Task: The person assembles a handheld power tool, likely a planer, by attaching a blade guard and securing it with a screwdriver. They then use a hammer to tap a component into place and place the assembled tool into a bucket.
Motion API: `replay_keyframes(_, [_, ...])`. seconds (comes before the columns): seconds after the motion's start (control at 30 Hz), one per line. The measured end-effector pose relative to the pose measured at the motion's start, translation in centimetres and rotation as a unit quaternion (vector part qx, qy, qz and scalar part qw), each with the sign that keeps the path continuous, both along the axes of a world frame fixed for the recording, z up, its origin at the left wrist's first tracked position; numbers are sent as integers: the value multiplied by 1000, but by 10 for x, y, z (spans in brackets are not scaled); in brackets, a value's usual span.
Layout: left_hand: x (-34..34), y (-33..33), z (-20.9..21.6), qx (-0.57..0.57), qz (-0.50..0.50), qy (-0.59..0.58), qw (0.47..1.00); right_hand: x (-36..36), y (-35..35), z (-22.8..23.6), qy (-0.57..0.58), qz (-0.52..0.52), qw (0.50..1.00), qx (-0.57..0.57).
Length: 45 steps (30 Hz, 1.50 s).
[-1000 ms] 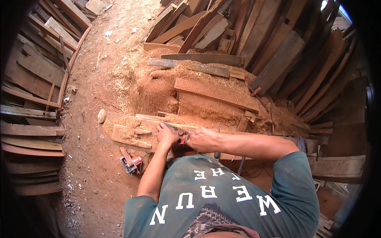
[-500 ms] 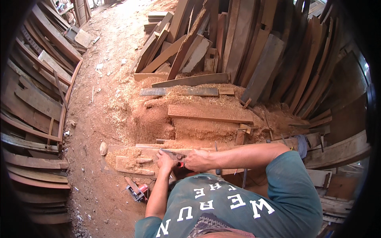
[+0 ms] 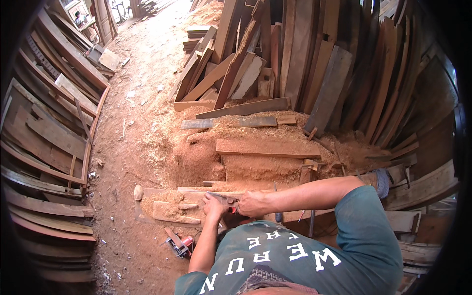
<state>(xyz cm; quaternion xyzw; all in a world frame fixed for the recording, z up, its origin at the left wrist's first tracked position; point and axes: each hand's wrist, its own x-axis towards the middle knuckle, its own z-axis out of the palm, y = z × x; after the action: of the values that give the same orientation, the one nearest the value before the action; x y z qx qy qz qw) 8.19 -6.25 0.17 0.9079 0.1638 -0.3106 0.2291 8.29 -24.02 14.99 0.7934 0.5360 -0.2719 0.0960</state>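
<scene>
Near edge: A person in a dark green short-sleeved shirt with white lettering [image 3: 285,255] leans in, both arms reaching to a dark hand-held tool with a red part [image 3: 226,200], at the near side of a long, pale wooden plank [image 3: 191,190].
Left grip: The bare left hand [image 3: 212,203] lies over the tool's left end, fingers bent; whether they clamp, one cannot tell.
Right grip: The bare right hand [image 3: 251,203] has its fingers curled tightly on the tool's right end.
Ground by left forearm: A red-and-silver power tool [image 3: 178,246] sits just beside the arm.
Left of the hands: A flat, light-brown board [image 3: 164,211] lies under loose shavings and small wood scraps, crowding that side; near its far corner rests a pale oval lump [image 3: 138,192].
Right elbow: A blue-grey cloth bundle [image 3: 382,183] hangs just beyond.
Beyond the plank: Heaped orange-brown sawdust [image 3: 196,160] surrounds a straight reddish-brown beam [image 3: 265,147]; behind it lies a tapered dark-grey board [image 3: 243,108].
Far right: Tall brown and grey planks [image 3: 295,59] lean upright in a dense row.
Far left: Stacked weathered boards [image 3: 56,135] border a littered dirt path [image 3: 142,69], bright at its far end.
</scene>
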Motion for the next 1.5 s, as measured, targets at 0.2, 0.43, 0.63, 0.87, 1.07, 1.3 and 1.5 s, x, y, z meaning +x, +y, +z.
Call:
replay_keyframes(0.2, [-1, -2, -1, -4, 7, -9, 1000, 9, -3, 2, 27, -25, 999, 11])
replay_keyframes(0.43, [-6, 1, -1, 5, -14, -28, 1000, 16, 0, 19, 79, -72, 994, -37])
replay_keyframes(0.63, [-2, -2, 2, -23, 10, -29, 999, 18, -11, 18, 74, -91, 993, -8])
replay_keyframes(0.87, [-21, 40, -72, -189, 60, -97, 975, 4, 7, 26, 47, -71, 995, 48])
replay_keyframes(1.07, [-114, 52, -54, -356, 281, 86, 887, 10, -8, 35, 74, -92, 992, 49])
replay_keyframes(1.3, [-127, 29, -39, -379, 206, 78, 899, 13, 2, 34, 58, -3, 998, -23])
replay_keyframes(1.5, [-128, 12, -43, -303, 168, -45, 937, 18, 8, 36, -16, 123, 992, -34])
